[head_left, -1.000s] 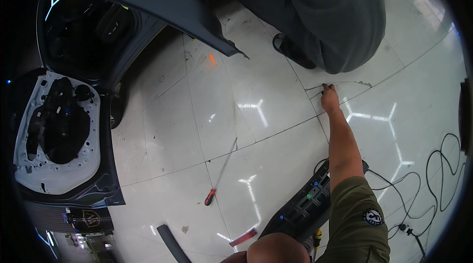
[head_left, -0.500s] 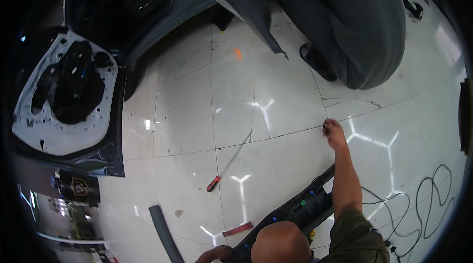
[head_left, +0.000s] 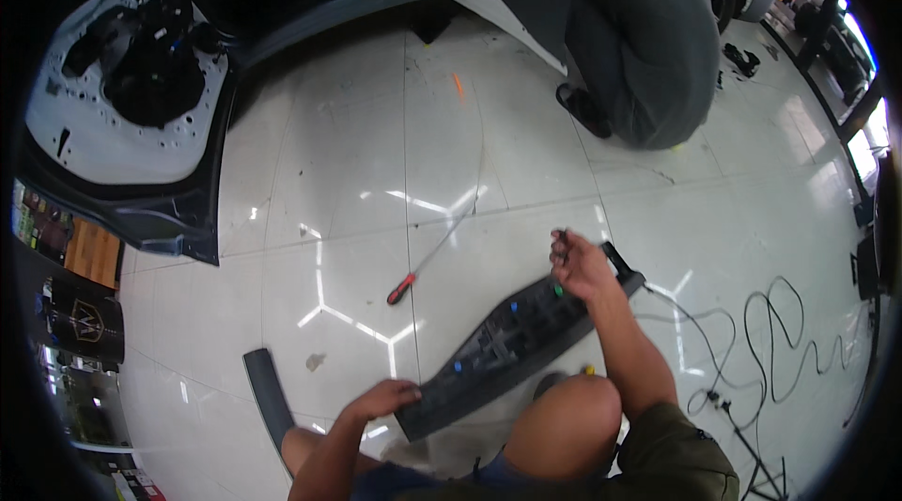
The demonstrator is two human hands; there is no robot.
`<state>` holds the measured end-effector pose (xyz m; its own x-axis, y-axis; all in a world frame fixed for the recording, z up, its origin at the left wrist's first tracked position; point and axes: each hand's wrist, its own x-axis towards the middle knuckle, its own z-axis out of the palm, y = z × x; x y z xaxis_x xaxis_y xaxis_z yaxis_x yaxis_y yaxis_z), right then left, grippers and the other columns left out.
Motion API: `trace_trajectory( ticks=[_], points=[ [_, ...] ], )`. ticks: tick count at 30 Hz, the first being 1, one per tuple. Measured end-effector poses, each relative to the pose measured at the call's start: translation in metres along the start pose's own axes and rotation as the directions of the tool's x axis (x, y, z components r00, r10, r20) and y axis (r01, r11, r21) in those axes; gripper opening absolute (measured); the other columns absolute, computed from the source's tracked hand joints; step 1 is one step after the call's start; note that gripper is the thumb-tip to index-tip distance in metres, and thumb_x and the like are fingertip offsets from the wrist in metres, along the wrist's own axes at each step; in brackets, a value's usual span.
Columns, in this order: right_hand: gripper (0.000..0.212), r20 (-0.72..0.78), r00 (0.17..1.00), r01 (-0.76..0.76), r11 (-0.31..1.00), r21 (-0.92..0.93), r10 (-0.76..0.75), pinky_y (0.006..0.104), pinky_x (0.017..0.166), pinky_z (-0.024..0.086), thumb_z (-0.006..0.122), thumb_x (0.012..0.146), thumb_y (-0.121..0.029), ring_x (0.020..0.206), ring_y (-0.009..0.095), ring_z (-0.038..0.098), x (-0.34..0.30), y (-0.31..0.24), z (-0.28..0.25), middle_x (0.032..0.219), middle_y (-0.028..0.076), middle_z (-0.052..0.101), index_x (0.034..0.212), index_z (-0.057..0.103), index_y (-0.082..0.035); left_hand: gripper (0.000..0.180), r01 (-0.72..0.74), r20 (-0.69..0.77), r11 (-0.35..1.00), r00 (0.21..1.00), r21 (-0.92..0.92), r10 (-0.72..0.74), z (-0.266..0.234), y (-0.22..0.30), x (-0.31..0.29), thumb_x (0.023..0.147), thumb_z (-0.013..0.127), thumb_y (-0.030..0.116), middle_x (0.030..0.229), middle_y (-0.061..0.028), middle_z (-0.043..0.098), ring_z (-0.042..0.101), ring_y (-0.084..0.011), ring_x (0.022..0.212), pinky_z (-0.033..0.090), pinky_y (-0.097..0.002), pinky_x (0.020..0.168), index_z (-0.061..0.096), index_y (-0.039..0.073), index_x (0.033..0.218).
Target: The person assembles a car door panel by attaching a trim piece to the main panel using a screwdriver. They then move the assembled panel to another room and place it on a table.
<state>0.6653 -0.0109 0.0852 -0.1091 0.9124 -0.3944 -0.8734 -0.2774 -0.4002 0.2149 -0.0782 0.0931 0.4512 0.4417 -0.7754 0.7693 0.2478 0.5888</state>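
A long black plastic trim panel (head_left: 507, 337) lies slantwise in front of me, its ribbed underside up, with blue and green clips along it. My left hand (head_left: 385, 400) grips its near left end, the fingers closed over the edge. Above the panel's far right part is my right hand (head_left: 584, 268), fingers pinched around a small dark piece (head_left: 561, 238) too small to name. Left of the panel, a long thin screwdriver with a red and black handle (head_left: 402, 289) rests on the tiled floor.
A dark strip (head_left: 266, 393) lies by my left leg. At far left is a car door (head_left: 122, 158) with its inner metal bare. Another person (head_left: 648, 55) crouches by the car at upper right. A thin cable (head_left: 752, 332) loops over the floor at right.
My view has shifted, bringing the whole panel and both my knees into sight. My right hand has drawn back from over the bare floor to above the panel, still pinched.
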Motion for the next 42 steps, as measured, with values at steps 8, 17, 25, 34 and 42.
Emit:
trace_trajectory(
  ticks=[8,17,25,34,42],
  points=[
    [0.013,-0.109,0.972,0.126,0.849,-0.513,-0.21,0.0214,0.052,0.038,0.055,0.089,-0.013,0.065,0.01,0.047,-0.123,0.054,0.132,0.078,0.003,0.053,0.098,0.056,-0.003,0.042,-0.25,-0.182,0.776,0.967,-0.579,0.176,-0.048,-0.073,-0.068,0.084,0.059,0.012,0.104,-0.0094,0.061,0.057,-0.0158,0.094,0.046,-0.0325,0.084,0.05,-0.002,0.123],
    [0.013,-0.275,0.95,-0.289,0.742,-0.605,0.146,0.0184,0.04,0.025,0.061,0.087,-0.017,0.054,0.005,0.035,-0.152,0.23,0.201,0.071,-0.001,0.046,0.094,0.056,-0.007,0.04,-0.386,-0.276,0.699,0.922,-0.602,0.271,-0.036,-0.093,-0.095,0.086,0.053,0.005,0.105,-0.0122,0.058,0.058,-0.0177,0.093,0.052,-0.0318,0.077,0.048,-0.003,0.125],
    [0.025,0.163,0.934,0.196,0.075,-0.978,-0.319,0.0337,0.067,0.048,0.06,0.087,-0.023,0.073,0.023,0.061,-0.12,0.385,0.205,0.082,0.017,0.063,0.096,0.06,0.0,0.041,-0.476,-0.403,0.505,0.879,-0.72,0.255,-0.023,-0.105,-0.111,0.085,0.055,0.004,0.106,-0.0114,0.057,0.058,-0.0172,0.093,0.051,-0.0312,0.078,0.046,-0.002,0.124],
    [0.014,-0.326,0.94,-0.069,0.879,-0.472,-0.101,0.0261,0.054,0.038,0.058,0.089,-0.022,0.061,0.012,0.045,-0.14,0.371,0.195,0.074,0.001,0.051,0.091,0.054,-0.008,0.04,-0.521,-0.478,0.102,0.832,-0.847,0.281,-0.029,-0.105,-0.092,0.091,0.055,0.009,0.113,-0.0112,0.055,0.057,-0.0175,0.1,0.048,-0.0313,0.086,0.042,-0.002,0.127],
    [0.006,-0.305,0.946,0.012,0.954,-0.299,-0.107,0.0248,0.056,0.037,0.056,0.087,-0.013,0.065,0.011,0.044,-0.174,0.352,0.206,0.079,0.001,0.052,0.091,0.053,-0.01,0.058,-0.601,-0.539,0.138,0.78,-0.788,0.318,-0.028,-0.083,-0.087,0.084,0.055,-0.003,0.116,-0.0121,0.052,0.056,-0.0202,0.101,0.049,-0.0326,0.087,0.031,0.002,0.136]
  ],
)
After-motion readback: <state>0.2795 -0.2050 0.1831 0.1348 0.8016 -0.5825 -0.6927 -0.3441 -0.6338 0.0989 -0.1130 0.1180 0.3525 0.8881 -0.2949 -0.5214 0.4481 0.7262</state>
